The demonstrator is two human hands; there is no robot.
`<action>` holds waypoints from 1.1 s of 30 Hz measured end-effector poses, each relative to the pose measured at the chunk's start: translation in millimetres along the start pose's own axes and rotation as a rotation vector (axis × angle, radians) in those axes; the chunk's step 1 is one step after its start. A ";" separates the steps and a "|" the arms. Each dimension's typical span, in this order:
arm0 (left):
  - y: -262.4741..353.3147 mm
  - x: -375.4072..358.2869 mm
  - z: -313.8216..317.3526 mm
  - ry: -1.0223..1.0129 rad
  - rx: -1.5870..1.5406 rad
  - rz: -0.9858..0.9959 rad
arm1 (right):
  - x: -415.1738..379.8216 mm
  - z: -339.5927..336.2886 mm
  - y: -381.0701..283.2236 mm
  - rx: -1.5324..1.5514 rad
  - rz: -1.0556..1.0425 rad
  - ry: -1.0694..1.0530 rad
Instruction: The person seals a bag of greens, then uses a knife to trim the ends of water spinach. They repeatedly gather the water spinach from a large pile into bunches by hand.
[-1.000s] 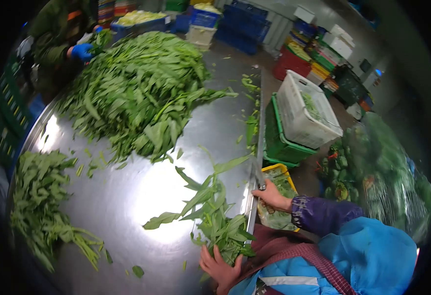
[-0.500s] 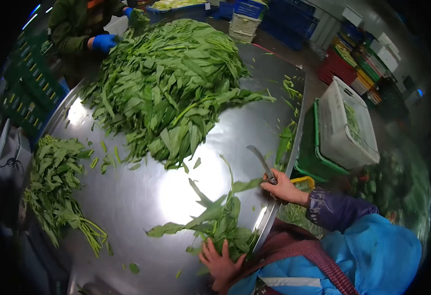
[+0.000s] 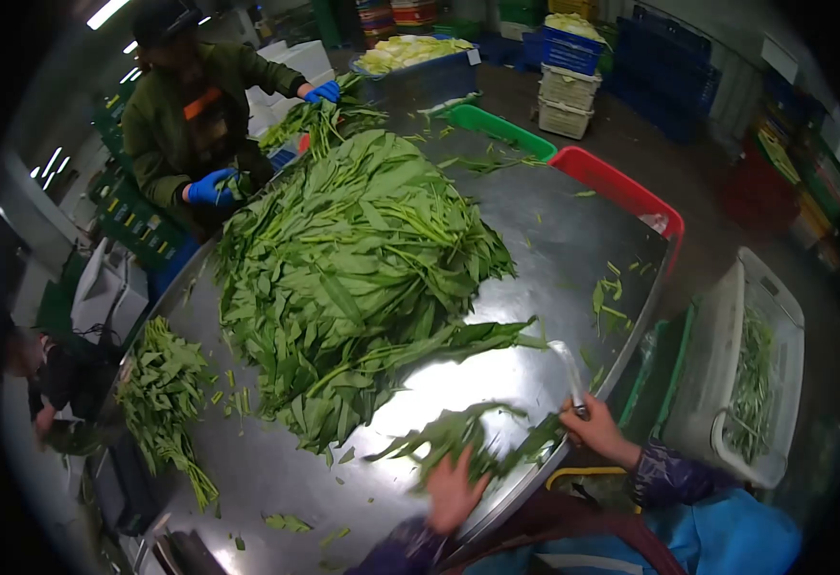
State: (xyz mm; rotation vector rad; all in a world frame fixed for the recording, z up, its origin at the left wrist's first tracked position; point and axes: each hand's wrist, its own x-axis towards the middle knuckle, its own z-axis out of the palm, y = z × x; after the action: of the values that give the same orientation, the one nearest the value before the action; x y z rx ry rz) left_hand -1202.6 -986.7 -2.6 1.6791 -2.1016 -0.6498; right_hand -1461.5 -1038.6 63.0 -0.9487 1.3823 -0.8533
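Note:
My left hand (image 3: 455, 491) presses on a small bunch of long green leaves (image 3: 468, 436) near the front edge of the steel table (image 3: 554, 240); the hand and bunch are blurred. My right hand (image 3: 597, 429) grips a knife (image 3: 568, 364) by its handle, blade pointing up and away, just right of the bunch at the table's edge. A large heap of leafy greens (image 3: 353, 278) covers the middle of the table beyond my hands.
A smaller pile of greens (image 3: 166, 398) lies at the table's left. A person in a green jacket with blue gloves (image 3: 211, 187) handles greens at the far left. A white crate (image 3: 751, 383) stands right of the table. Green and red tubs (image 3: 621, 182) sit at the far edge.
My view has swung up and left, showing more of the far side. My left hand and the bunch shifted right along the table edge; the knife hand stayed beside them.

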 end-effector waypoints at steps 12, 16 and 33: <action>4.4 159.4 -41.3 0.436 -1.100 -0.754 | 61.2 -42.5 -0.6 -0.268 -0.295 -0.149; -36.1 169.9 -60.4 0.706 -1.476 -0.834 | 62.2 -23.4 -20.8 -0.892 -0.359 -0.673; 10.0 79.9 -130.3 0.748 -1.603 -0.567 | 210.7 -137.8 -120.0 -0.812 -0.610 0.175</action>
State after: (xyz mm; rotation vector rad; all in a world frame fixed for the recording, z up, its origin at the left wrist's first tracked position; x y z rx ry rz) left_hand -1156.2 -1078.8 110.6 1.0777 -0.1812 -1.1259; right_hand -1587.2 -1285.6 93.4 -2.0313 1.6496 -0.8233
